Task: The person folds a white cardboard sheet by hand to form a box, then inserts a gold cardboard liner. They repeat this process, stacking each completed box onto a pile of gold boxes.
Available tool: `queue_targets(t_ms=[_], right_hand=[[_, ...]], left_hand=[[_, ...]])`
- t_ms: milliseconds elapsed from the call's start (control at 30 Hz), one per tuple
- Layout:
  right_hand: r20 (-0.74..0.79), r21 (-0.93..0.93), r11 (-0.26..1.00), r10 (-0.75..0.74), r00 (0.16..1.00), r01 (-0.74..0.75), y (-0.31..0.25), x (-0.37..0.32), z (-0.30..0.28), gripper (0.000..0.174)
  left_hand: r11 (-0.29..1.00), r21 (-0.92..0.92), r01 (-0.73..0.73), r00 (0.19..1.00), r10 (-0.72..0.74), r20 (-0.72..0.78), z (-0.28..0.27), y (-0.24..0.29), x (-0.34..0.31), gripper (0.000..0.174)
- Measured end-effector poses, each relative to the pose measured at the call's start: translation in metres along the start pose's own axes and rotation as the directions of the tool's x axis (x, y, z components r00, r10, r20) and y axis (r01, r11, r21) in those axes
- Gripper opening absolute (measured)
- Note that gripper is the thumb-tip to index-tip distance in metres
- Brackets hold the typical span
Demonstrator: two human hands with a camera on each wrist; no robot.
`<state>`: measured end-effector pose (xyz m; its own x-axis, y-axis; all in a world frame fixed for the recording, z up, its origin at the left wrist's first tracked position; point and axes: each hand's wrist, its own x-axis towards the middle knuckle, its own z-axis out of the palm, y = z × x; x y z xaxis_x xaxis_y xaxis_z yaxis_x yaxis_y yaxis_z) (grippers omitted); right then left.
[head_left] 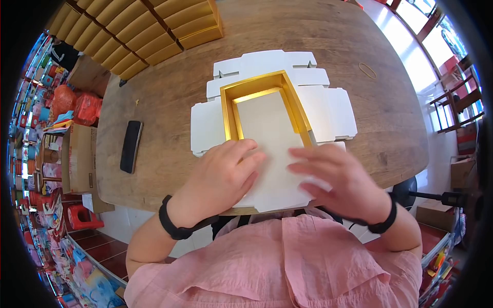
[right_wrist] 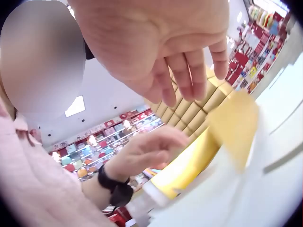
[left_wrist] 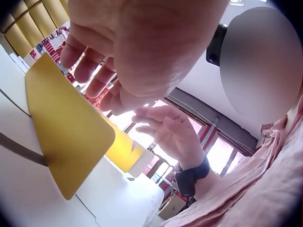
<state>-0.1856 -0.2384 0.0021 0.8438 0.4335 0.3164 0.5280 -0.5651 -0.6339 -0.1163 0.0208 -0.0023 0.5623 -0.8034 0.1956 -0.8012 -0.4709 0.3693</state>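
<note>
A partly folded box [head_left: 257,86] with gold walls and a white inside lies in front of the person, its far end and two sides raised. Its near end is a flat white panel. Beneath it are stacked white flat box blanks [head_left: 328,110]. My left hand [head_left: 223,172] is over the near left corner, fingers loosely bent beside the gold wall. Opposite, my right hand [head_left: 339,177] hovers at the near right corner, fingers extended and slightly blurred. In the left wrist view a gold flap [left_wrist: 68,130] stands up below the left fingers. Neither hand grips anything.
Many gold boxes [head_left: 128,31] stand stacked at the back left of the wooden table [head_left: 390,123]. A black phone [head_left: 131,147] lies to the left. On the right is a rubber band [head_left: 367,71]. Cardboard boxes [head_left: 79,159] stand beyond the table's left edge.
</note>
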Motion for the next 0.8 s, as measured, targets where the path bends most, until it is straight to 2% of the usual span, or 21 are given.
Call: queue_targets(t_ms=[33,100,133,200,333,400,433,500,533,600,633,700,733,800], right_hand=[[-0.081,-0.050,0.999,0.002,0.997,-0.006,0.011,-0.001,-0.008,0.034],[-0.072,-0.089,0.988,0.117,0.991,-0.123,0.024,0.001,-0.027,0.036],[-0.071,-0.091,0.989,0.114,0.991,-0.121,0.027,0.004,-0.027,0.036],[-0.032,-0.017,0.988,0.155,0.987,-0.156,0.036,0.007,-0.021,0.039],[0.027,-0.062,0.988,0.145,0.989,-0.143,0.044,0.018,-0.012,0.041],[0.128,-0.073,0.975,0.218,0.968,-0.210,0.051,0.020,-0.011,0.039],[0.131,-0.071,0.975,0.216,0.968,-0.208,0.050,0.022,-0.010,0.039],[0.118,-0.216,0.963,0.190,0.975,-0.162,0.049,0.025,-0.009,0.030],[0.122,-0.217,0.963,0.190,0.974,-0.161,0.046,0.027,-0.009,0.030],[0.107,-0.329,0.940,0.133,0.985,-0.091,0.039,0.034,-0.009,0.020],[0.112,-0.328,0.940,0.131,0.985,-0.088,0.039,0.036,-0.009,0.020],[0.135,-0.328,0.944,0.089,0.987,-0.040,0.039,0.040,-0.009,0.010],[0.136,-0.328,0.944,0.087,0.987,-0.038,0.039,0.041,-0.008,0.010],[0.144,-0.328,0.945,0.047,0.988,0.003,0.038,0.038,-0.003,0.008]], left_hand=[[1.000,-0.004,-0.001,1.000,0.001,-0.001,0.002,-0.004,-0.002,0.033],[1.000,-0.004,0.024,0.997,-0.024,-0.070,0.000,-0.016,-0.006,0.036],[1.000,-0.003,0.024,0.997,-0.024,-0.073,-0.004,-0.020,-0.008,0.036],[0.984,-0.093,0.149,0.989,-0.150,-0.010,-0.015,-0.023,-0.010,0.040],[0.971,-0.143,0.192,0.981,-0.192,0.013,-0.016,-0.026,-0.014,0.039],[0.959,-0.213,0.185,0.982,-0.172,0.074,-0.009,-0.033,-0.016,0.042],[0.959,-0.213,0.188,0.982,-0.176,0.074,-0.008,-0.034,-0.016,0.042],[0.964,-0.190,0.187,0.981,-0.174,0.085,-0.006,-0.034,-0.013,0.040],[0.963,-0.193,0.190,0.981,-0.176,0.084,-0.005,-0.032,-0.011,0.040],[0.964,-0.176,0.199,0.979,-0.188,0.075,-0.005,-0.027,-0.004,0.025],[0.963,-0.178,0.203,0.978,-0.193,0.074,-0.005,-0.028,-0.001,0.025],[0.949,-0.192,0.248,0.967,-0.231,0.106,-0.005,-0.033,0.006,0.011],[0.949,-0.191,0.249,0.967,-0.232,0.104,-0.007,-0.031,0.007,0.011],[0.920,-0.328,0.213,0.970,-0.238,-0.038,-0.013,-0.024,0.010,0.011]])
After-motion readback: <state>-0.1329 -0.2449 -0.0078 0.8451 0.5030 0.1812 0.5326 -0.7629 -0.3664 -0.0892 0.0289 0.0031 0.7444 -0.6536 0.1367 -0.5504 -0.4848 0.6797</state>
